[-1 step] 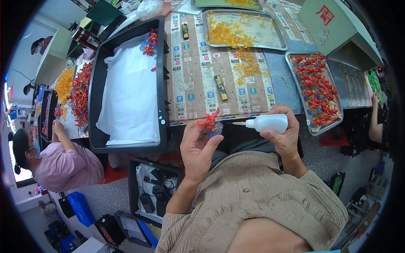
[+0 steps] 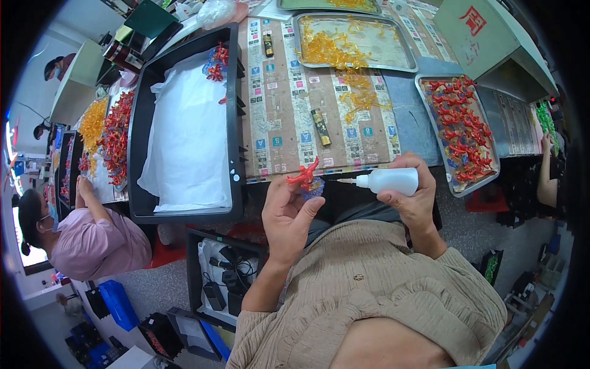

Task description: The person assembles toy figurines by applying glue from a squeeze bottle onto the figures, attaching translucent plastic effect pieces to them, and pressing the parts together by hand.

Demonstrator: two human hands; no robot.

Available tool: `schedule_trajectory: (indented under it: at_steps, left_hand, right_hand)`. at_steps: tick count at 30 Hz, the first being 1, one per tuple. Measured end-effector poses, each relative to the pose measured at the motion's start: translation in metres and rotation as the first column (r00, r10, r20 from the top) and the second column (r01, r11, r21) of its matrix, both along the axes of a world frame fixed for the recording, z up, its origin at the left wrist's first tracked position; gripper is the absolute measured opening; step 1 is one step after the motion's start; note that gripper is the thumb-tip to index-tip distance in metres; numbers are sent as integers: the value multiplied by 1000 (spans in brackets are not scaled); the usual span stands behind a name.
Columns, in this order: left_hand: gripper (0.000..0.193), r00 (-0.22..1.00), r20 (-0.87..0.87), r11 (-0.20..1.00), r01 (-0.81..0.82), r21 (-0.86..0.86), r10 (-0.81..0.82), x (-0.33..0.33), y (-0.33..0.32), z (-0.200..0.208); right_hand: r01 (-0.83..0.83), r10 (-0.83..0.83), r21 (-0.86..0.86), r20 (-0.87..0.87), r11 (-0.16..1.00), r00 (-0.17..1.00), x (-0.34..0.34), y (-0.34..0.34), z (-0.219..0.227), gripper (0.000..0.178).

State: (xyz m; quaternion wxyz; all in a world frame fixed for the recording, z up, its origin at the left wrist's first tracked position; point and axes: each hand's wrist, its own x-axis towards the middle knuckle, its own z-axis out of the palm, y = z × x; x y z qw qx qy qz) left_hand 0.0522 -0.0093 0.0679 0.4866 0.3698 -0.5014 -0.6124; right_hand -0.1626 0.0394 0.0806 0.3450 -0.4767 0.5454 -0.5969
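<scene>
My left hand holds a small red plastic figure with a blue piece under it, just in front of the table edge. My right hand grips a white squeeze bottle lying sideways, its thin nozzle pointing left toward the figure. A short gap separates the nozzle tip from the figure. A metal tray of red figures lies to my right. Another metal tray with yellow pieces stands farther back, with yellow pieces spilled onto the printed mat.
A black tray lined with white paper sits at the left, a few finished red-and-blue figures at its far end. Two small dark cylinders lie on the mat. A person in pink works at the left; another's arm at the right.
</scene>
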Motion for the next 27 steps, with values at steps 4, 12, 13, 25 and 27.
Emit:
schedule_trajectory:
  at_steps: [4,12,13,25,27]
  left_hand:
    - [39,998,59,999,-11,-32,13,1,2,-2]
    - [37,994,108,999,-12,-38,16,0,4,2]
    - [37,992,127,999,-10,-44,15,0,4,3]
    - [35,994,107,1000,9,-15,-7,-1,6,3]
    - [35,994,107,1000,6,-17,-4,-2,6,3]
  right_hand:
    - [-39,33,-68,-86,997,996,0,-1,2,49]
    - [-49,36,-68,-179,996,983,-2,1,0,45]
    - [-47,34,-68,-179,997,983,-2,2,0,45]
    - [-54,37,-73,-219,996,975,-3,3,0,43]
    - [-43,32,-50,-193,998,981,-2,4,1,43]
